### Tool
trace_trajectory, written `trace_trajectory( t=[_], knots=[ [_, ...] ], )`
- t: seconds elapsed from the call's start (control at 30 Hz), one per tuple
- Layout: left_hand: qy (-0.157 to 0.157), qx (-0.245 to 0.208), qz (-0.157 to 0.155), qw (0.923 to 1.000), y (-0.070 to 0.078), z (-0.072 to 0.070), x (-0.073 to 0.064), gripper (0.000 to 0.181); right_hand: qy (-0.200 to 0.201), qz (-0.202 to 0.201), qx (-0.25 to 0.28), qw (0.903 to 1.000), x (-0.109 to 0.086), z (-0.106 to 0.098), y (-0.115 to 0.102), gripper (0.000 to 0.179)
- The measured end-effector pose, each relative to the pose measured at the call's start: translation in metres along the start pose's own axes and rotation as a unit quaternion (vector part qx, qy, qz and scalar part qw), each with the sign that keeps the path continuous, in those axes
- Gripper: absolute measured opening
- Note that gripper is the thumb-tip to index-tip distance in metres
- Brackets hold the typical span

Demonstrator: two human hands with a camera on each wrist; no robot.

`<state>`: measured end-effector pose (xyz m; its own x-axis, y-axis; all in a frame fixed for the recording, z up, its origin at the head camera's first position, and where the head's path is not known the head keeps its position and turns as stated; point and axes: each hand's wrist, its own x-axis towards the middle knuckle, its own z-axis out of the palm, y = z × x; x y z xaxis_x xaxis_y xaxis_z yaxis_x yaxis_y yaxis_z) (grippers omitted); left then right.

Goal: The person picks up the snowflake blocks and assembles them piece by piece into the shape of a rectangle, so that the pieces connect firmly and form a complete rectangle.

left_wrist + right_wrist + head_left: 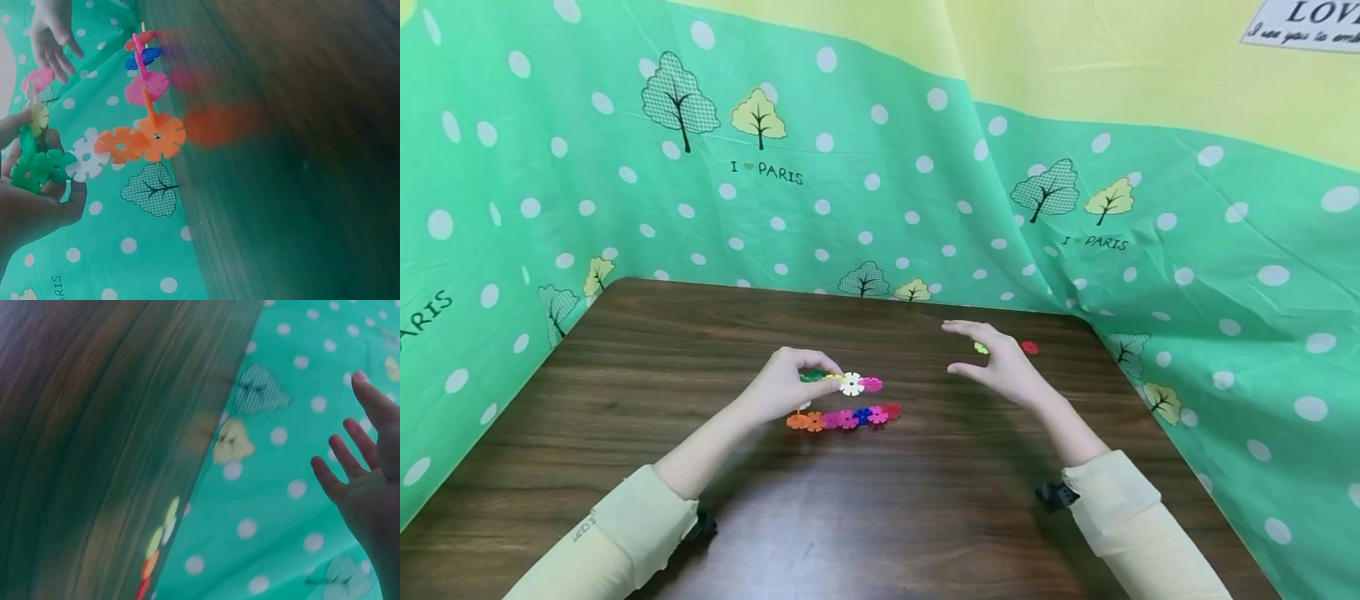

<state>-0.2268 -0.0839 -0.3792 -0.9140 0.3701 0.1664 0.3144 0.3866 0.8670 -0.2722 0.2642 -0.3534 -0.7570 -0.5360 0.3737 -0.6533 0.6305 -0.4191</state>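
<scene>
My left hand (775, 387) pinches a chain of flower-shaped interlocking plastic discs. Green discs (37, 170) lie in its fingers in the left wrist view, with a yellow one (40, 119) by the fingertips. A white disc (852, 384) and a pink disc (871, 384) stick out to the right. From the green part the chain bends through another white disc (87, 155) and orange discs (161, 137) into a row of pink, blue and red discs (847, 419) nearer me. Off to the right, my right hand (1000, 364) hovers with fingers spread and nothing held.
Beyond the right hand, loose discs lie on the brown wooden table (925, 517): a yellow-green one (981, 348) and a red one (1030, 347); the right wrist view also shows an orange disc (149, 565) there. A green dotted cloth (880, 208) hangs behind the table.
</scene>
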Motion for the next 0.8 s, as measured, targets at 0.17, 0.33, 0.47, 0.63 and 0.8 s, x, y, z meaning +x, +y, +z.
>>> trace_trajectory(
  t=[0.17,0.33,0.47,0.63,0.8],
  knots=[
    [0.0,0.001,0.0,1.0,-0.001,0.0,-0.001,0.005,-0.026,0.023,-0.012,0.9993,-0.006,-0.007,0.028,0.074],
    [-0.004,-0.003,0.001,1.0,-0.001,0.0,-0.001,0.005,-0.056,0.053,-0.016,0.9969,-0.009,-0.011,0.055,0.082],
    [-0.004,-0.004,0.002,1.0,-0.001,0.0,-0.001,0.005,-0.07,0.072,-0.006,0.9949,-0.011,-0.012,0.074,0.084],
    [-0.007,-0.003,0.002,1.0,-0.001,0.0,-0.001,0.005,-0.09,0.112,-0.008,0.9896,-0.017,-0.015,0.099,0.084],
    [-0.008,-0.005,0.0,1.0,-0.001,0.0,-0.001,0.005,-0.112,0.162,-0.015,0.9802,-0.026,-0.017,0.119,0.08]
  ],
)
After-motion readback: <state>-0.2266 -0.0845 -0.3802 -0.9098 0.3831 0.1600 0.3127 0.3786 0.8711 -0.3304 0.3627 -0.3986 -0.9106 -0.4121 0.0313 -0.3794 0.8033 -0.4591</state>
